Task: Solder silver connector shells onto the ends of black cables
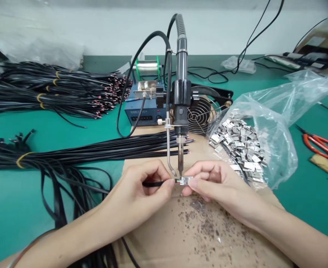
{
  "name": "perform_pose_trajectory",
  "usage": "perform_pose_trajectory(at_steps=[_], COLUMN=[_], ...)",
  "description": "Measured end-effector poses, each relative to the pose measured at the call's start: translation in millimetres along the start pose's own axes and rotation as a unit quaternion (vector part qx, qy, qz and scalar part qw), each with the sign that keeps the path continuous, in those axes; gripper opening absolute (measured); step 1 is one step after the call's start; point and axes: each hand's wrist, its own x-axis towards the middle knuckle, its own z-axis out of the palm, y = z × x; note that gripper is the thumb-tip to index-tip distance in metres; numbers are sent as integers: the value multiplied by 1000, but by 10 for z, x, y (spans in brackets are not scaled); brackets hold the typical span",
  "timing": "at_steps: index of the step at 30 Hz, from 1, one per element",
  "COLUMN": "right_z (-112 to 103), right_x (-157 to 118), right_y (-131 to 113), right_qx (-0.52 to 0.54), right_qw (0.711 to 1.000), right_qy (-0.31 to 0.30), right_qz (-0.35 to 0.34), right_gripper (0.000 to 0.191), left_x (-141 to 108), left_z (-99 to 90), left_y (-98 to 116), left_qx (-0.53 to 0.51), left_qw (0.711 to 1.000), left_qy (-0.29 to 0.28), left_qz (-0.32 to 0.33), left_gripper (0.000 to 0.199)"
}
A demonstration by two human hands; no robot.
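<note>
Right grip point(222, 185) on connector point(184, 181), speckled cardboard point(169, 230), green tabletop point(303, 193), pale wall point(119, 35)

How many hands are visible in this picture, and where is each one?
2. The left hand pinches a black cable; the right hand grips a small metal connector. Both are near the tip of the soldering iron. No other hand shows.

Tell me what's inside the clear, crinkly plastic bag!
Inside the clear, crinkly plastic bag is a pile of small, flat, silvery metal pieces. The top ones show; anything underneath is covered, so I can't see it.
</note>
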Motion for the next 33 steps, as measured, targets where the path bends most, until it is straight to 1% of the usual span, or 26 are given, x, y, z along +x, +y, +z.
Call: perform_pose_trajectory(at_steps=[4,9,15,17,21,25,29,31,33], right_z=[7,2,14,24,37,29,24,29,34], right_x=[-3,-15,-7,4,28,29,19,18,21], right_y=[-18,-19,-22,-19,5,31,25,8,-7], right_qx=[-5,-20,-18,-17,-20,-29,-53,-68,-84], right_qw=[1000,1000,1000,1000,999,999,998,997,996], right_qy=[1,2,1,9,29,25,21,20,19], right_qz=[-1,4,4,4,-1,-14,-13,-10,-2], right_gripper=[10,10,11,12,13,11,10,9,9], left_x=[0,-15,3,6,5,5,4,5,11], left_z=[8,9,11,1,-26,-43,-50,-50,-47], left_y=[6,2,-10,-8,-4,-1,0,8,22], left_qx=[9,5,7,17,55,76,97,92,71], left_qw=[1000,1000,1000,1000,998,996,993,993,995], left_qy=[8,3,4,3,-14,-24,-50,-61,-60], left_qz=[-2,-15,-6,-5,-17,-27,-36,-35,-33], left_gripper=[16,16,17,17,17,17,18,19,20])
